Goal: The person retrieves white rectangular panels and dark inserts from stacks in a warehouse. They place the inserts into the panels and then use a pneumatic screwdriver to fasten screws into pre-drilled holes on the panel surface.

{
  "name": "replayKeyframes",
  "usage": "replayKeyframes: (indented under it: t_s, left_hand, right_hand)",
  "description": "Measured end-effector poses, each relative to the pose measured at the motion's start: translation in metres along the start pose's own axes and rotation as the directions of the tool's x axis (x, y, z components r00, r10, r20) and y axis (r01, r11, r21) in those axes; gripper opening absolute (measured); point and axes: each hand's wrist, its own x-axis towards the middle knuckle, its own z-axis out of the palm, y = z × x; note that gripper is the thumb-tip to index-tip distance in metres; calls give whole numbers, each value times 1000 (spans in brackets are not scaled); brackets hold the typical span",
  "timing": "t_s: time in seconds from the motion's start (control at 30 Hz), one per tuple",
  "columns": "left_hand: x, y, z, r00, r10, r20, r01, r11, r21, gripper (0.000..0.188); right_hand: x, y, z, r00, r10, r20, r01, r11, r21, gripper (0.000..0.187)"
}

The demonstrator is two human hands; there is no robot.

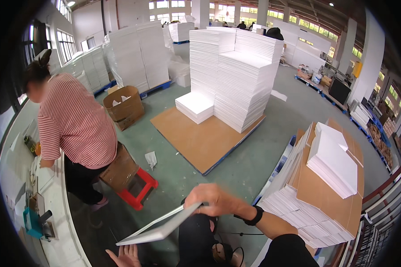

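Note:
My right hand (208, 198), with a black band at its wrist, is closed on the upper end of a thin white panel (158, 233). The panel tilts down to the left over my legs, and a raised rim shows along its far side. By its lower end, my left hand (124, 256) lies palm up with its fingers spread. Whether those fingers touch the panel I cannot tell. To the right, a stack of white sheets (333, 161) rests on brown cardboard over more stacked sheets.
Ahead stands a tall stack of white panels (249, 84) on a board-topped pallet (205, 155). At left, a person in a striped shirt (75, 120) leans over a white workbench (69, 222), beside a red stool (140, 189). A cardboard box (124, 111) stands behind; metal rails (381, 213) edge the right.

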Motion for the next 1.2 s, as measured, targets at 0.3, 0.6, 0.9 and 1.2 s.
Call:
replayKeyframes:
  t_s: [0.3,0.6,0.9,1.2]
  left_hand:
    - [100,-91,60,885,-447,131,264,714,649,30]
    - [202,-116,214,814,-572,97,491,769,409,27]
    - [210,-185,480,758,-601,253,394,731,558,38]
    - [223,-303,664,629,-656,417,374,726,577,31]
  right_hand:
    - [-16,45,8,976,21,218,70,914,-400,23]
    - [-31,43,-81,837,416,-356,-545,575,-610,51]
    - [-27,39,-209,-69,975,-211,14,213,977,43]
    - [-2,90,-342,-337,771,-540,15,578,816,38]
